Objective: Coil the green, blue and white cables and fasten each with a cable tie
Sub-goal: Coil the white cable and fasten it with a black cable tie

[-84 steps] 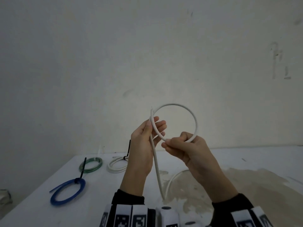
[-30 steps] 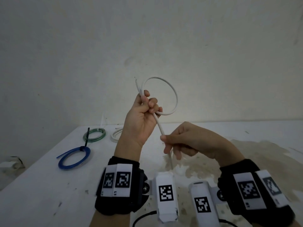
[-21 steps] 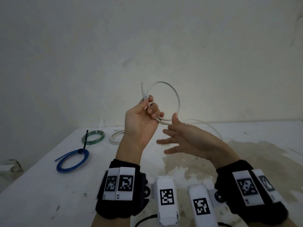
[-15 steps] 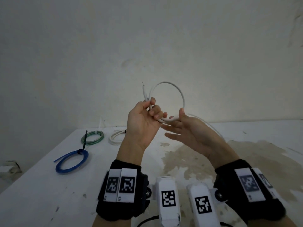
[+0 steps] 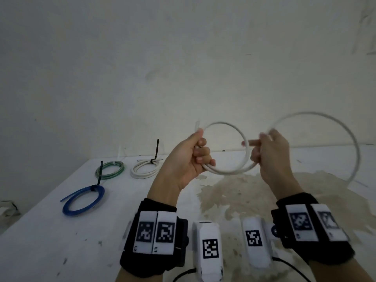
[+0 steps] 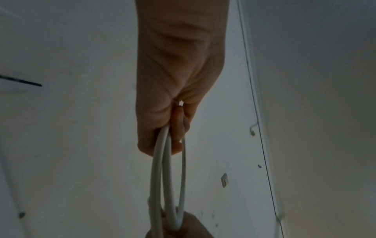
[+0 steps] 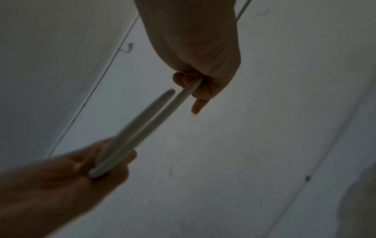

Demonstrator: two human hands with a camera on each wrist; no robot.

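I hold a white cable (image 5: 230,171) in the air above the table (image 5: 50,237). My left hand (image 5: 191,157) grips its gathered loops, with one cable end poking up past the thumb. My right hand (image 5: 268,151) grips the free length, which sweeps out in a wide blurred arc (image 5: 345,135) to the right. The left wrist view shows the loops (image 6: 162,177) running from my left hand (image 6: 171,116) down to the other hand. In the right wrist view my right hand (image 7: 201,80) has its fingers curled round the cable (image 7: 154,122).
At the table's left lie a tied blue coil (image 5: 83,200), a tied green coil (image 5: 109,169) and a tied white coil (image 5: 144,169), each with a black tie tail sticking up. A brownish stain (image 5: 244,196) covers the table's middle. A pale wall stands behind.
My right hand went from open beside the loop to gripping the cable and swung right, throwing a new wide loop. The left hand kept its grip and sank slightly.
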